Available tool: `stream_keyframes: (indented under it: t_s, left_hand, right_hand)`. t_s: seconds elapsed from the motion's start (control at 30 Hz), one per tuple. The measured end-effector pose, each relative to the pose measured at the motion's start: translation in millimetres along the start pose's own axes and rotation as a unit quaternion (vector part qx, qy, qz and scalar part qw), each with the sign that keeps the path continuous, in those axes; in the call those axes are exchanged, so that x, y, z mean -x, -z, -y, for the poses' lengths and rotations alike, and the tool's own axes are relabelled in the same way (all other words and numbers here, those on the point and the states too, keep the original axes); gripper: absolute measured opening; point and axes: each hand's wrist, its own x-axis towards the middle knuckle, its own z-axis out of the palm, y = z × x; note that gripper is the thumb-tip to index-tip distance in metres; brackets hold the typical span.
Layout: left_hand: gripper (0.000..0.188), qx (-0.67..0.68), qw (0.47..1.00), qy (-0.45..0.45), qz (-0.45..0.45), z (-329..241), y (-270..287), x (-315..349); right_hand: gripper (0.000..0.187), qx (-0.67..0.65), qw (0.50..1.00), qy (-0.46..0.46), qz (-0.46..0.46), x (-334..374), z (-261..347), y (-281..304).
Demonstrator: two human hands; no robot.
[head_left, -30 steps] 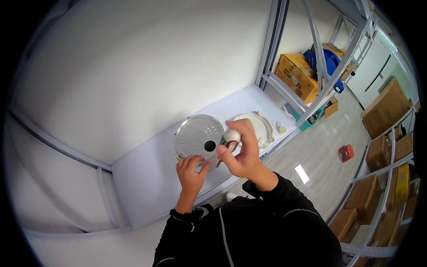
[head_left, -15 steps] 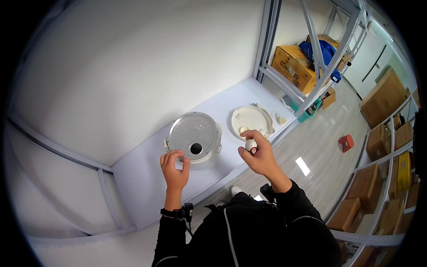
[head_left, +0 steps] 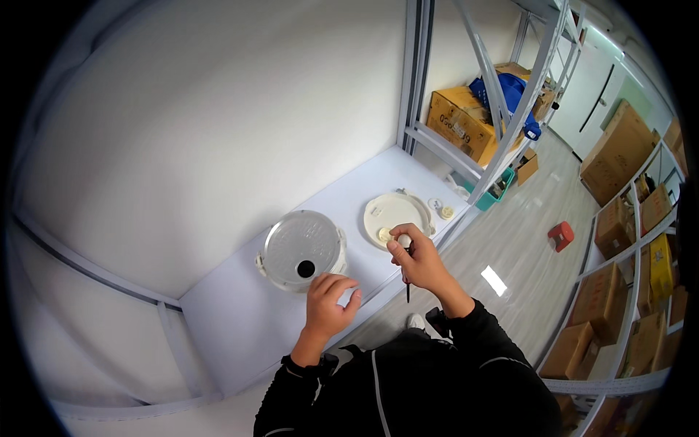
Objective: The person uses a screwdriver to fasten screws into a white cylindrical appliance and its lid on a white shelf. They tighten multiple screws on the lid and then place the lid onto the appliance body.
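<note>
My right hand (head_left: 422,266) is closed around a screwdriver (head_left: 408,291), its thin dark shaft pointing down below the fingers. Behind that hand lies a round cream plastic shell (head_left: 397,209), with a small pale round part (head_left: 384,234) at its near edge. My left hand (head_left: 330,300) hovers with bent fingers apart, holding nothing. It is just in front of a round cream appliance housing (head_left: 341,251), whose top is a silver metal disc (head_left: 291,240) with a dark round opening. The left fingertips overlap the housing's near edge in view; contact cannot be told.
The appliance parts rest on a white table (head_left: 244,309) against a wall. Small pale parts (head_left: 445,212) lie right of the shell. Beyond are a metal frame (head_left: 413,80), a yellow carton (head_left: 460,124) and a teal bin (head_left: 499,191). A red stool (head_left: 561,236) and shelved boxes stand right.
My left hand has moved right and nearer to me, away from the disc. The right hand has turned, so the screwdriver's shaft now shows pointing down. The whole view has shifted slightly.
</note>
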Motion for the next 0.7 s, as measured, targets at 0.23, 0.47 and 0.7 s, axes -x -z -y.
stream_keyframes:
  t_s: [0.23, 0.47, 0.7]
  left_hand:
    - [0.013, -0.07, 0.988, 0.061, 0.124, -5, -82, -32]
    - [0.026, -0.105, 0.974, 0.131, 0.152, 6, -199, -61]
    - [0.049, -0.195, 0.945, 0.214, 0.154, 18, -291, -60]
  right_hand:
    - [0.023, 0.102, 0.995, 0.017, 0.013, -35, -68, 83]
    - [0.026, 0.167, 0.981, -0.052, 0.081, -71, -94, 184]
    - [0.028, 0.14, 0.978, -0.072, 0.135, -106, -124, 259]
